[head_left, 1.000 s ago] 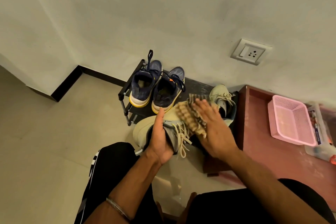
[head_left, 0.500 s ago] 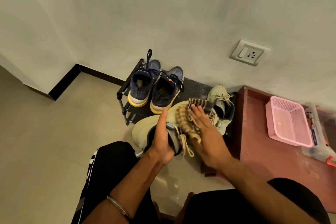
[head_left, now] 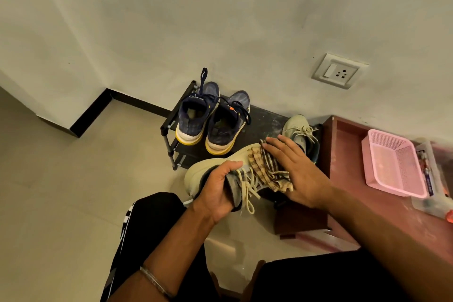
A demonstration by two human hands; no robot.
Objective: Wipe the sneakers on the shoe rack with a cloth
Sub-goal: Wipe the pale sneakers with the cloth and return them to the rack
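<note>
My left hand grips a beige sneaker by its collar and tongue, holding it in front of the black shoe rack. My right hand lies flat on a checked beige-and-brown cloth, pressing it against the sneaker's upper near the laces. The matching beige sneaker stands on the rack's right end, partly hidden by my right hand. A pair of navy sneakers with yellow soles stands on the rack's left side, heels toward me.
A reddish-brown low table stands right of the rack, with a pink plastic basket and a clear box on it. A wall socket is above. My knees in black trousers fill the bottom; tiled floor lies to the left.
My right hand with the cloth slid back toward me along the sneaker, then forward again toward its toe. My left hand kept hold of the sneaker.
</note>
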